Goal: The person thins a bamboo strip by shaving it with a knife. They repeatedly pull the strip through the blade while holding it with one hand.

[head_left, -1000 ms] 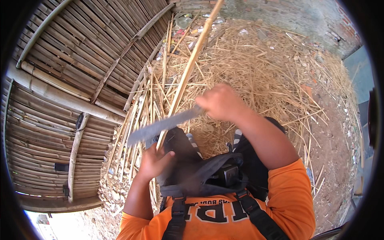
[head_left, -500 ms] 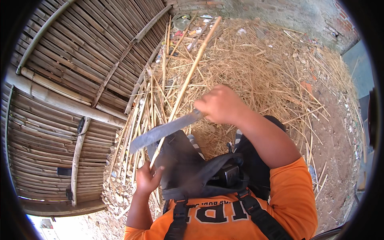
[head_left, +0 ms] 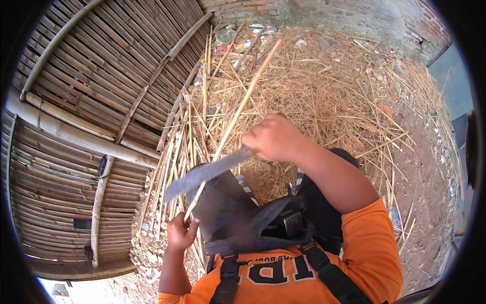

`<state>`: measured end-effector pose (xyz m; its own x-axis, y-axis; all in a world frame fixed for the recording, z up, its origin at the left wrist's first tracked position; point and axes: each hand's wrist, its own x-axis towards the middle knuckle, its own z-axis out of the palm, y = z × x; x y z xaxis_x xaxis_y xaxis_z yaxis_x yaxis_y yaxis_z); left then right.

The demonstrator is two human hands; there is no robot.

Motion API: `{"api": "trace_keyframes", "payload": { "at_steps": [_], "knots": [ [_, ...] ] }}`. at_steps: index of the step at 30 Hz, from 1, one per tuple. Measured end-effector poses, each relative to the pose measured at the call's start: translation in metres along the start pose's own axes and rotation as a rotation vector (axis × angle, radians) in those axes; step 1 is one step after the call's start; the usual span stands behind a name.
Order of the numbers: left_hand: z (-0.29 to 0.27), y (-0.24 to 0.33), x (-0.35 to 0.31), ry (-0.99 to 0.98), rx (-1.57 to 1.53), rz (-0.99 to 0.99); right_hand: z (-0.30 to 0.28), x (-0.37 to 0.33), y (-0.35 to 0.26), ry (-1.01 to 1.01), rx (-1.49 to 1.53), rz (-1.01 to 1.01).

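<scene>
My left hand [head_left: 181, 232] is closed around the near end of a long pale bamboo strip [head_left: 239, 111], which slants up and away to the right. In my right hand [head_left: 273, 138] is the handle of a machete [head_left: 207, 175]; the fist wraps it, so most of the handle is hidden. The broad grey blade points left and lies across the strip above my left hand, over my left thigh. Motion slightly smears the blade, and I cannot tell whether its edge bites into the bamboo.
Bamboo shavings [head_left: 324, 96] cover the ground ahead. Several split strips [head_left: 172, 172] lie along the left, beside a bamboo slat wall [head_left: 76, 131]. A brick wall [head_left: 324, 15] stands at the back. Bare soil [head_left: 430, 202] shows on the right. A black bag [head_left: 263, 223] rests on my lap.
The strip's far end has dropped nearer to me, and my left hand has shifted slightly down and left with it. The machete stays across the strip, its handle a little lower.
</scene>
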<state>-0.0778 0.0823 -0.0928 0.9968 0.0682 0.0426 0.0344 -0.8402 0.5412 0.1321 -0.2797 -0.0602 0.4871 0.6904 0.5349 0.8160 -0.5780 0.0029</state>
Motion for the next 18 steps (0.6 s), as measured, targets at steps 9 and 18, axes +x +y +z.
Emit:
{"api": "trace_keyframes", "payload": {
  "at_steps": [9,18],
  "knots": [
    [-0.001,-0.033,-0.013,0.104,0.111,0.100,-0.023,-0.023,0.084,0.120,0.226,0.807],
    [0.015,-0.022,-0.001,0.324,0.298,0.223,-0.009,-0.001,0.005,-0.158,0.060,0.119]
  ]
}}
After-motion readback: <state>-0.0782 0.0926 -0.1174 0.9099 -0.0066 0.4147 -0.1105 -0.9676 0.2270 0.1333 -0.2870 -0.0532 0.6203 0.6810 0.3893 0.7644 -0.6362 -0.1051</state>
